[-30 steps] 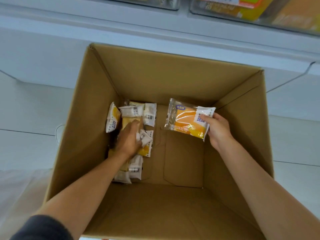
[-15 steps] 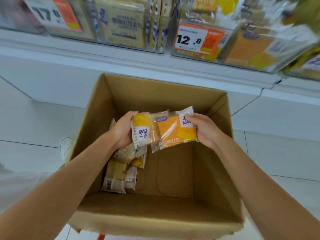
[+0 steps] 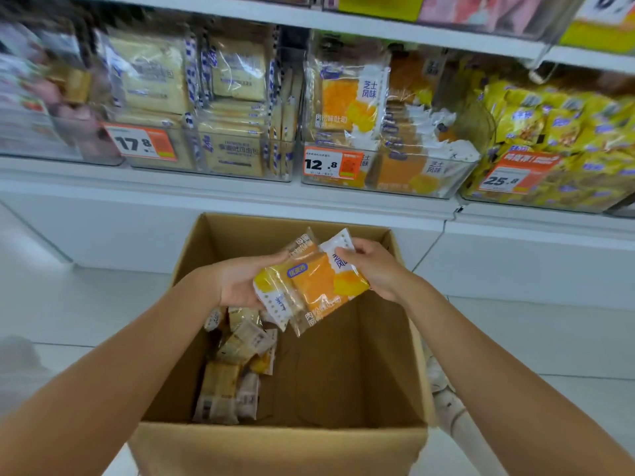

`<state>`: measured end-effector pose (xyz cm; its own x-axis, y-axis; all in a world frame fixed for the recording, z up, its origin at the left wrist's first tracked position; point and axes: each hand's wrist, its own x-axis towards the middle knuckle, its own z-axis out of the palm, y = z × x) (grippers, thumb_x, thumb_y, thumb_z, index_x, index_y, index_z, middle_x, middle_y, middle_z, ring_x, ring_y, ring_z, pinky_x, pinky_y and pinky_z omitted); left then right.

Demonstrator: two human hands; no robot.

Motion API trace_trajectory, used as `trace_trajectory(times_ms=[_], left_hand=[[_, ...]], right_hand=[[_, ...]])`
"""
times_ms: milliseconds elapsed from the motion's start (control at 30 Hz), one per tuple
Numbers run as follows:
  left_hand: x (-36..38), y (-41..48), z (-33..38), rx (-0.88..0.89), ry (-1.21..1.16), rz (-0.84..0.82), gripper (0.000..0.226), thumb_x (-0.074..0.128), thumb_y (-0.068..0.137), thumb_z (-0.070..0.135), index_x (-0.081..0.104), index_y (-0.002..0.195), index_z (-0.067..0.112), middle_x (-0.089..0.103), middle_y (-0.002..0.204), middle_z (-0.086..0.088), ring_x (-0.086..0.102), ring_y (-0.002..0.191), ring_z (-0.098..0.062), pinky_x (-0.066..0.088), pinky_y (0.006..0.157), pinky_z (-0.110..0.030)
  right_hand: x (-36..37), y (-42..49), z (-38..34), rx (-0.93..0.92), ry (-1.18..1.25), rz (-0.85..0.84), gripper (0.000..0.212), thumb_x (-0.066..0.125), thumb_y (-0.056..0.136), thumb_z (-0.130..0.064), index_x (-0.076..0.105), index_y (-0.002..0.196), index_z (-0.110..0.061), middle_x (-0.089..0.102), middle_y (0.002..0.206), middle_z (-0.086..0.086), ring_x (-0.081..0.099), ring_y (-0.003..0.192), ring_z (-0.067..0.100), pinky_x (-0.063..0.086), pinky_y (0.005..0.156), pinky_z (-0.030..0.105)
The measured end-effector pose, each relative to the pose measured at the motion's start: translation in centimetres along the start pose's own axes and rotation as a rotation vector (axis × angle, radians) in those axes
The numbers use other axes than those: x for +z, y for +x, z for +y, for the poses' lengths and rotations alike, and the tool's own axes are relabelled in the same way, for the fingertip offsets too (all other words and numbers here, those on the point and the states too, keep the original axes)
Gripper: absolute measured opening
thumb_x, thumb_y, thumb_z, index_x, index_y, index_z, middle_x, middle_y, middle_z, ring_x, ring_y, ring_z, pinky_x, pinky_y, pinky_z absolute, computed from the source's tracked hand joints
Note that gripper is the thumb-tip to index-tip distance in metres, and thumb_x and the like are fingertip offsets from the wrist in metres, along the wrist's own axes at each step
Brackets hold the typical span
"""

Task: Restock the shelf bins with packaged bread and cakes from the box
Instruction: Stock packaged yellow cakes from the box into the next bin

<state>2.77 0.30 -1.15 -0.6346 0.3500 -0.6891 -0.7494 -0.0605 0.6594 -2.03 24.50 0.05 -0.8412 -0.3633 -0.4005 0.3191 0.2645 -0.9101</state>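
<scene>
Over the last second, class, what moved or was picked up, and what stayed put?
The left hand left the small packets, took hold of a second packet and rose to meet the orange packet that the right hand holds; both now overlap above the box. Unchanged: the right hand's grip, the box, the small packets on its floor.

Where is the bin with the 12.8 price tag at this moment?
In the head view, the 12.8 bin stands on the shelf, right of centre, above the cardboard box, between the 17.8 bin and the 25.8 bin.

leftmost bin (image 3: 44, 97) blurred, top shelf (image 3: 378, 27) cropped
</scene>
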Motion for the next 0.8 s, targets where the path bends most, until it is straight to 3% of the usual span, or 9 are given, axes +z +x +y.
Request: trace_trajectory(times_ms=[133,200,267,333,467,567,667,733,800], left_hand=[[0.2,-1.6,-0.4,0.254,-0.479,0.057,0.035,0.048,0.099,0.035,0.058,0.127,0.016,0.070,0.118,-0.010,0.070,0.100,-0.024,0.058,0.078,-0.036],[0.9,-2.0,-0.4,0.357,-0.594,-0.035,0.032,0.050,0.098,0.017,0.055,0.129,0.016,0.064,0.128,-0.013,0.065,0.111,-0.029,0.059,0.083,-0.043],[1.9,-1.7,-0.4,0.425,-0.549,-0.096,0.051,0.056,0.087,-0.002,0.050,0.135,0.015,0.053,0.141,-0.017,0.054,0.125,-0.033,0.053,0.094,-0.045],[3.2,-1.6,-0.1,0.412,-0.442,-0.137,0.062,0.062,0.073,-0.008,0.050,0.129,0.014,0.052,0.136,-0.021,0.056,0.116,-0.032,0.051,0.092,-0.042],[3.3,-2.8,1.7,0.349,-0.391,-0.181,0.051,0.063,0.074,0.038,0.054,0.111,0.005,0.062,0.112,-0.013,0.058,0.108,-0.030,0.035,0.107,-0.048],[2.2,-3.9,3.8,0.286,-0.117,-0.126,0.084,0.042,0.080,0.079,0.052,0.130,0.012,0.062,0.129,-0.017,0.058,0.123,-0.032,0.038,0.109,-0.050],[3.9,-4.6,6.0,0.323,0.317,0.035,0.092,0.073,0.057,0.076,0.050,0.132,0.028,0.066,0.127,-0.011,0.064,0.116,-0.028,0.051,0.098,-0.046],[5.2,-4.6,7.1,0.363,0.441,0.193,0.107,0.087,0.042,0.065,0.052,0.134,0.024,0.066,0.128,-0.008,0.062,0.118,-0.026,0.049,0.101,-0.046],[6.0,-3.7,7.7,0.429,0.429,0.382,0.113,0.086,0.055,0.058,0.040,0.145,0.008,0.051,0.144,-0.014,0.050,0.130,-0.029,0.039,0.109,-0.042]], right_hand=[[0.2,0.0,-0.4,0.141,0.391,0.194,0.022,0.052,0.101,-0.019,0.061,0.114,-0.004,0.071,0.096,0.011,0.069,0.085,0.025,0.056,0.076,0.043],[0.9,-0.1,-0.5,0.250,0.671,0.172,0.021,0.048,0.102,-0.020,0.057,0.114,-0.005,0.067,0.105,0.016,0.066,0.099,0.033,0.051,0.080,0.053],[2.0,0.0,-0.7,0.302,0.794,0.102,0.026,0.041,0.104,-0.026,0.055,0.117,-0.007,0.061,0.118,0.020,0.058,0.116,0.040,0.042,0.089,0.063],[3.1,0.1,-0.7,0.317,0.850,0.061,0.034,0.039,0.104,-0.033,0.054,0.123,-0.009,0.061,0.125,0.020,0.058,0.116,0.041,0.045,0.091,0.061],[3.1,-0.3,-1.5,0.220,0.774,0.155,0.036,0.046,0.102,-0.031,0.053,0.130,-0.009,0.065,0.123,0.018,0.065,0.107,0.034,0.055,0.085,0.049],[0.9,-0.9,-2.7,0.016,0.462,0.217,0.023,0.053,0.100,-0.022,0.052,0.120,-0.011,0.067,0.114,0.012,0.066,0.100,0.028,0.055,0.086,0.047],[-0.3,-1.4,-4.7,-0.140,0.217,0.202,0.018,0.058,0.097,-0.021,0.057,0.115,-0.017,0.067,0.115,0.012,0.068,0.100,0.029,0.054,0.087,0.048],[-0.4,-1.2,-5.4,-0.193,0.185,0.234,0.016,0.058,0.097,-0.021,0.056,0.112,-0.021,0.067,0.116,0.008,0.068,0.100,0.027,0.055,0.089,0.050],[-0.5,-0.5,-5.3,-0.189,0.246,0.293,0.028,0.059,0.096,-0.026,0.050,0.123,-0.027,0.059,0.129,0.004,0.065,0.108,0.026,0.054,0.092,0.052]])
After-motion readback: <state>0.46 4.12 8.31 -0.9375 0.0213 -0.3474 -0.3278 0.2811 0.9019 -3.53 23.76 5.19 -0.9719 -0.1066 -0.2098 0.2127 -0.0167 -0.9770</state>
